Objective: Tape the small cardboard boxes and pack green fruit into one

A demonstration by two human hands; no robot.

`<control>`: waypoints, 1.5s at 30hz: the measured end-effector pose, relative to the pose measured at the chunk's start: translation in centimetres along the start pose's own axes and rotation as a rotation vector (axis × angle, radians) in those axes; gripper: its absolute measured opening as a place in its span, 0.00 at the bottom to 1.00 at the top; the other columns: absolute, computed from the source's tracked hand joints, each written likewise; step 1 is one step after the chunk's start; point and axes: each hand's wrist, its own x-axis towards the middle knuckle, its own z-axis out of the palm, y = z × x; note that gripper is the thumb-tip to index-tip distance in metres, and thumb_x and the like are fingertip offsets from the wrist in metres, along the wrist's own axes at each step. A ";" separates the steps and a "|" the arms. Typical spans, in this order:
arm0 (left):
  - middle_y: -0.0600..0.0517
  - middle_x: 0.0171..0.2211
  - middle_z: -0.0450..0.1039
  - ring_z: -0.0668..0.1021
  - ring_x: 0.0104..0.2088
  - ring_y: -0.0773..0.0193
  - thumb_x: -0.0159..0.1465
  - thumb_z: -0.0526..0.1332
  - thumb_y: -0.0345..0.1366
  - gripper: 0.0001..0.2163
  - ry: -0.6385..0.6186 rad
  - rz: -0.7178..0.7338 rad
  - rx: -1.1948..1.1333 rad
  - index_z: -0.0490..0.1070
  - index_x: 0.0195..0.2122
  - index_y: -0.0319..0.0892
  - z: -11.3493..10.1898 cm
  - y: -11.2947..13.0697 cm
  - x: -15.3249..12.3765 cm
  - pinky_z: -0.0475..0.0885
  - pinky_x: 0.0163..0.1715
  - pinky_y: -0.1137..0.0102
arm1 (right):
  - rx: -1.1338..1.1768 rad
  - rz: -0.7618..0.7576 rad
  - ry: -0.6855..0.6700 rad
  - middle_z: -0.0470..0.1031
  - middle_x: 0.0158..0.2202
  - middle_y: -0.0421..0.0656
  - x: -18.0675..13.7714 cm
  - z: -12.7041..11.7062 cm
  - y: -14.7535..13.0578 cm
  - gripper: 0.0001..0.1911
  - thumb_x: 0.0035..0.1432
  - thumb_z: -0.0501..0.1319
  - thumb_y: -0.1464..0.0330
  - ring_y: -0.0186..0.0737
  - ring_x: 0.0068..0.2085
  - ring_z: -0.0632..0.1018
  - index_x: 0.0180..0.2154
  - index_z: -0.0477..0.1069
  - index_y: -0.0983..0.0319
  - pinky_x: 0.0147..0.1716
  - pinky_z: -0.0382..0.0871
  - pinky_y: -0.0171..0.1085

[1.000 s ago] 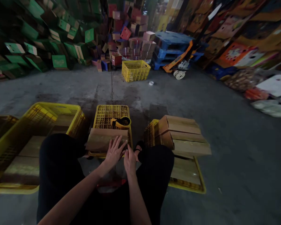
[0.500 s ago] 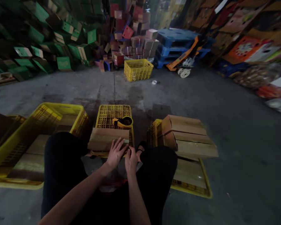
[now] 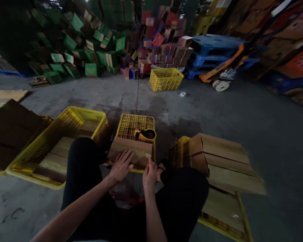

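A flat brown cardboard box (image 3: 132, 145) lies across the near half of an upturned yellow crate (image 3: 137, 121) between my knees. My left hand (image 3: 121, 165) rests open on the box's near left part, fingers spread. At its right end, my right hand (image 3: 149, 173) has the index finger extended to the near edge, just below a small pale strip of tape (image 3: 148, 155). Its other fingers are curled, and whatever they may hold is hidden. Beyond the box, a yellow and black tape dispenser (image 3: 145, 134) sits on the crate.
To my left, a large yellow crate (image 3: 104, 122) contains flat cardboard boxes. On my right, cardboard boxes (image 3: 224, 156) are stacked in and over another crate. Farther off stand a yellow crate (image 3: 165, 80), blue pallets (image 3: 217, 45), an orange pallet jack (image 3: 223, 67) and heaped green boxes (image 3: 92, 70).
My left hand has slid left along the box, away from my right hand. The right index finger now stretches toward the tape strip. The view has turned left.
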 end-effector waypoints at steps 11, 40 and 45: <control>0.37 0.66 0.63 0.62 0.68 0.41 0.72 0.54 0.46 0.28 0.106 -0.136 0.022 0.59 0.69 0.37 0.8 -1.3 1.0 0.61 0.64 0.46 | -0.034 -0.030 0.007 0.71 0.48 0.52 0.1 0.7 0.6 0.27 0.70 0.46 0.70 0.47 0.48 0.75 0.67 0.62 0.60 0.47 0.71 0.45; 0.43 0.72 0.55 0.59 0.71 0.51 0.73 0.50 0.51 0.31 0.014 -0.242 0.036 0.54 0.72 0.40 -0.3 -5.5 0.7 0.58 0.66 0.54 | -0.025 0.006 0.032 0.72 0.45 0.52 0.2 1.2 1.0 0.26 0.69 0.45 0.67 0.47 0.46 0.74 0.65 0.65 0.61 0.47 0.70 0.45; 0.42 0.72 0.54 0.60 0.70 0.51 0.73 0.49 0.51 0.30 0.043 -0.303 0.030 0.54 0.72 0.40 -0.5 -5.9 0.8 0.58 0.65 0.54 | -0.035 0.003 0.032 0.72 0.45 0.52 0.1 1.1 0.8 0.27 0.69 0.45 0.68 0.48 0.46 0.74 0.66 0.64 0.60 0.47 0.70 0.46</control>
